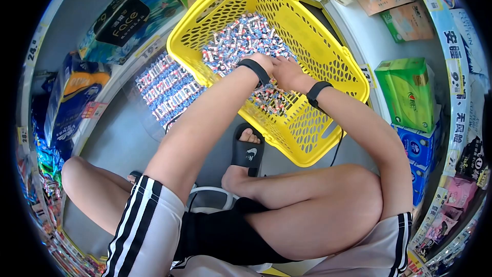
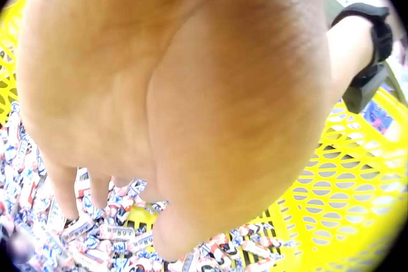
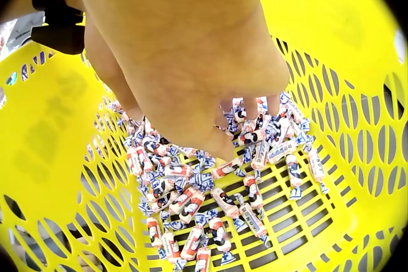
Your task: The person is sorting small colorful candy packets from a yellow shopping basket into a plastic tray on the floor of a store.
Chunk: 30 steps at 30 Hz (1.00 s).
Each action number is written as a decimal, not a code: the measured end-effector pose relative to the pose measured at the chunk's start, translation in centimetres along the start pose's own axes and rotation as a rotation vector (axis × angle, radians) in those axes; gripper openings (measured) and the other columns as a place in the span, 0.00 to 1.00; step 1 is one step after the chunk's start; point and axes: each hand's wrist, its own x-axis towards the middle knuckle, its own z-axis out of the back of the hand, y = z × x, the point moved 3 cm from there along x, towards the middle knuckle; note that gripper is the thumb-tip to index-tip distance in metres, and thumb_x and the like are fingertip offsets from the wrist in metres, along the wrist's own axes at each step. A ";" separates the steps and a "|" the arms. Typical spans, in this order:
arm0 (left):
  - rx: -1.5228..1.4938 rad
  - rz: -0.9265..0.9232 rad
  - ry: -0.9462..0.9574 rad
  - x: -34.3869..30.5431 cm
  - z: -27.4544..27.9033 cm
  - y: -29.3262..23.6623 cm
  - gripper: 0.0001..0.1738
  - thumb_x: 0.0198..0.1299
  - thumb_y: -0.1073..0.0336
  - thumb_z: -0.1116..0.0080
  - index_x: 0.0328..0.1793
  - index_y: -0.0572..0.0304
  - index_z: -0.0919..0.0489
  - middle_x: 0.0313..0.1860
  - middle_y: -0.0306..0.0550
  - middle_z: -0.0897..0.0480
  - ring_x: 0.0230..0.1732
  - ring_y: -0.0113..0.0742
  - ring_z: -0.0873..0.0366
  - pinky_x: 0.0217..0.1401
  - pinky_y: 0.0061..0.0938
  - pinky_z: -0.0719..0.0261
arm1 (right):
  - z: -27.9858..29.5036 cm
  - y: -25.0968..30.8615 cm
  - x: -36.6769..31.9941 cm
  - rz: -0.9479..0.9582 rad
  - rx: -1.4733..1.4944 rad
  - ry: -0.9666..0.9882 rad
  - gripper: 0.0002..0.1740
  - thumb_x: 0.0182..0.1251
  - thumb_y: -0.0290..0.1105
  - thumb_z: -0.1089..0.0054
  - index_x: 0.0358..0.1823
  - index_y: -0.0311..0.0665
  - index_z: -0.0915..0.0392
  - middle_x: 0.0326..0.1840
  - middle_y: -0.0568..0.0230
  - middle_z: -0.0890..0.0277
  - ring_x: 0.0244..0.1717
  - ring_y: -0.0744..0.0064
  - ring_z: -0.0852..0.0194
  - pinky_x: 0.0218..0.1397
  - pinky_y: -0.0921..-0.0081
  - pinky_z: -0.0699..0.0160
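Observation:
Both hands are inside a yellow perforated plastic basket (image 1: 302,143), over a pile of wrapped candies (image 1: 246,33). My left hand (image 1: 263,63) reaches down at the pile; in the left wrist view its fingers (image 2: 64,189) point down among the candies, with the thumb (image 2: 172,237) apart from them. My right hand (image 1: 292,73) is right next to the left one. In the right wrist view, its palm (image 3: 185,80) hides most of the fingers, and several candies (image 3: 239,116) show between thumb and fingers; I cannot tell whether it grips them. Both wrists wear black bands.
Rows of candies (image 1: 169,92) lie in a clear container left of the basket. Shelves surround the spot, with a Face tissue pack (image 1: 125,23) at left and a green tissue pack (image 1: 405,92) at right. A sandaled foot (image 1: 248,146) stands by the basket's near side.

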 end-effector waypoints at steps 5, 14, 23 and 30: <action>0.000 0.039 0.066 0.9 -1.1 1.5 0.16 0.61 0.60 0.41 0.48 0.56 0.09 0.50 0.53 0.10 0.53 0.50 0.12 0.56 0.44 0.15 | 0.0 -0.3 1.1 0.013 -0.014 -0.065 0.26 0.69 0.31 0.41 0.69 0.40 0.23 0.86 0.64 0.44 0.78 0.54 0.39 0.78 0.49 0.38; -0.069 0.073 0.019 3.8 -5.1 3.0 0.19 0.73 0.57 0.50 0.62 0.50 0.15 0.63 0.49 0.17 0.59 0.50 0.14 0.61 0.45 0.16 | -1.0 -0.5 2.6 0.042 -0.048 -0.163 0.15 0.67 0.34 0.38 0.52 0.46 0.11 0.74 0.67 0.31 0.76 0.61 0.37 0.74 0.56 0.37; -0.081 0.082 0.047 5.0 -5.8 3.3 0.19 0.71 0.60 0.46 0.66 0.46 0.18 0.66 0.45 0.20 0.59 0.49 0.14 0.57 0.46 0.13 | -0.6 -1.1 2.3 0.020 -0.052 -0.064 0.23 0.60 0.38 0.25 0.59 0.47 0.13 0.77 0.66 0.34 0.75 0.61 0.37 0.74 0.58 0.36; -0.164 0.105 -0.032 3.9 -3.9 2.1 0.21 0.71 0.62 0.46 0.67 0.56 0.23 0.68 0.47 0.20 0.58 0.52 0.13 0.54 0.48 0.13 | -1.4 -0.7 1.4 -0.001 0.085 -0.130 0.17 0.56 0.32 0.27 0.48 0.39 0.12 0.66 0.56 0.29 0.71 0.55 0.35 0.72 0.58 0.33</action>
